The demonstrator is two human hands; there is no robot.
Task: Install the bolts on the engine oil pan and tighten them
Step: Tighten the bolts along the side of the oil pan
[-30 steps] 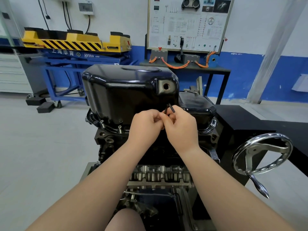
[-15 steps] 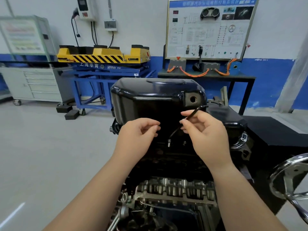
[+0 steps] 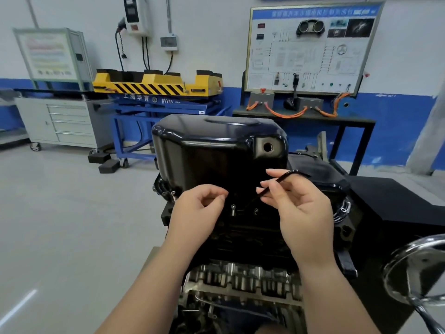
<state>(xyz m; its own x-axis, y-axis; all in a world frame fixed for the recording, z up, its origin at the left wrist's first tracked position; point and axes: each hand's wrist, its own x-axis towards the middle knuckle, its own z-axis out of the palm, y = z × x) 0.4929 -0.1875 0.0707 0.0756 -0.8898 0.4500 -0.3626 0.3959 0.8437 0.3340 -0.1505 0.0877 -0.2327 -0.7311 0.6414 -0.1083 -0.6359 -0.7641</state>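
The glossy black oil pan (image 3: 216, 150) sits upside-down on top of the engine block (image 3: 245, 280), with its drain hole (image 3: 267, 147) at the upper right. My right hand (image 3: 301, 208) pinches a thin black hex key (image 3: 277, 184) that slants down-left toward the pan's front flange. A silver bolt (image 3: 233, 208) stands raised in the flange, and a second bolt (image 3: 256, 210) sits lower to its right. My left hand (image 3: 197, 208) hovers just left of the raised bolt with fingers loosely curled and nothing held. Another bolt (image 3: 173, 193) shows at the flange's left corner.
A chrome handwheel (image 3: 416, 268) of the engine stand is at the lower right, beside a black bench (image 3: 395, 196). Behind stand a blue and yellow lift cart (image 3: 159, 92), a grey drawer cabinet (image 3: 65, 121) and a wiring training board (image 3: 310, 49). Grey floor lies to the left.
My hands have separated from their joined position in front of the pan. The right hand now holds the hex key out toward the flange bolts; my view has risen and shifted left.
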